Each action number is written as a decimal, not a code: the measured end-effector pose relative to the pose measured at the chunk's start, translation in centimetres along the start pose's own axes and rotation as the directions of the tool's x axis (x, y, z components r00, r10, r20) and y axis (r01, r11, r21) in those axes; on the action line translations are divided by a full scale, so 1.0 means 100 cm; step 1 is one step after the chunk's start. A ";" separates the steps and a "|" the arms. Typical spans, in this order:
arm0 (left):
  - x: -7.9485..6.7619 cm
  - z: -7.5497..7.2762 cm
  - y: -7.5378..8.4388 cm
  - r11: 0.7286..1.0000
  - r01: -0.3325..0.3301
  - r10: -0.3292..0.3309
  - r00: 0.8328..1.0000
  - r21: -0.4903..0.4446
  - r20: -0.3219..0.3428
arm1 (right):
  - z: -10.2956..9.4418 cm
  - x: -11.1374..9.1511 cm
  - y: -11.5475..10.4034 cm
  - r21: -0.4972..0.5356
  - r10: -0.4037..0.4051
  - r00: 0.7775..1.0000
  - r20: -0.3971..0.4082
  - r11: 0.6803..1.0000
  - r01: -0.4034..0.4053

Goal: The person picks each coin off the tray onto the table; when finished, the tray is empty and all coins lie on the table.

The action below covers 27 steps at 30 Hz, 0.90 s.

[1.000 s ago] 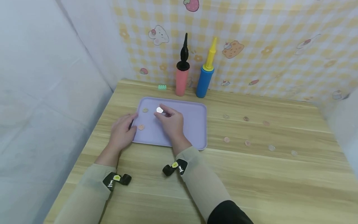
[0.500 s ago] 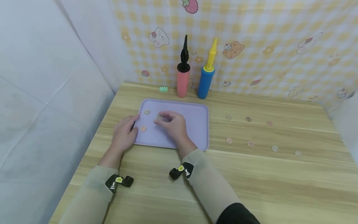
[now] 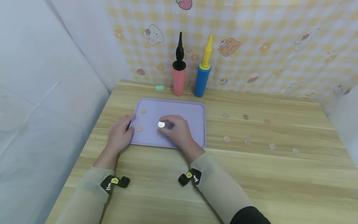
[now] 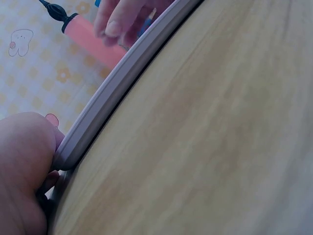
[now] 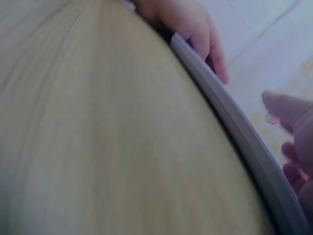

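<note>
A lavender tray [image 3: 181,133] lies on the wooden table. At its left edge is my left hand [image 3: 119,134], with thumb and fingers gripping the rim; in the left wrist view, part of this hand [image 4: 24,166] wraps the tray's corner. Over the middle of the tray, my right hand [image 3: 179,130] pinches a shiny silver coin [image 3: 161,124] between thumb and forefinger. Two more coins lie in the tray's left part: a dull yellowish coin [image 3: 143,111] at the back and a copper coin [image 3: 139,128] in front. The right wrist view shows the pinching fingers only partly.
To the right of the tray, several coins lie in two rows, among them a copper coin [image 3: 226,138] and a silver coin [image 3: 272,146]. A pink pump [image 3: 179,81] and a blue pump [image 3: 202,80] stand behind the tray, beside a small green block [image 3: 159,87].
My right hand has brought the silver coin nearer the tray's front, keeping it pinched and turning it. My left hand has stayed on the rim. The head view has shifted slightly.
</note>
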<state>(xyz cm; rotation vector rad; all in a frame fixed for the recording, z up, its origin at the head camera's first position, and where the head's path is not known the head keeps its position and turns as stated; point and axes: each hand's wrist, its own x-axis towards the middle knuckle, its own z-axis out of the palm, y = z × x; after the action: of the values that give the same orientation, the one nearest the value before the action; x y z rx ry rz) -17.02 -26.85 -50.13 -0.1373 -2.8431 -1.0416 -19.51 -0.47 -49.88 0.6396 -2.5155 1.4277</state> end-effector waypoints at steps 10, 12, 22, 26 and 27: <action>0.001 0.001 0.000 1.000 -0.022 0.022 1.000 0.003 -0.003 | -0.034 -0.021 0.012 -0.079 -0.185 0.980 -0.074 0.981 0.180; 0.001 0.001 -0.001 1.000 -0.029 0.029 1.000 0.003 -0.011 | -0.041 -0.025 0.018 -0.079 -0.174 0.979 -0.102 0.983 0.167; 0.000 -0.001 -0.002 1.000 -0.015 0.015 1.000 0.004 -0.005 | -0.092 -0.043 0.040 -0.122 -0.180 0.958 -0.225 0.980 0.155; 0.000 0.000 -0.002 1.000 -0.021 0.021 1.000 0.008 -0.004 | -0.118 -0.053 0.054 -0.138 -0.156 0.952 -0.263 0.983 0.123; 0.001 0.000 -0.002 1.000 -0.018 0.018 1.000 0.008 -0.001 | -0.125 -0.055 0.058 -0.145 -0.159 0.949 -0.273 0.982 0.123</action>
<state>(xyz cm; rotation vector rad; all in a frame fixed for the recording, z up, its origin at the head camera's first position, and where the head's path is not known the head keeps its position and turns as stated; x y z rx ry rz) -17.10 -26.94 -50.25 -0.1619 -2.8395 -1.0266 -17.87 14.27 -49.84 0.5373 -2.2654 1.2040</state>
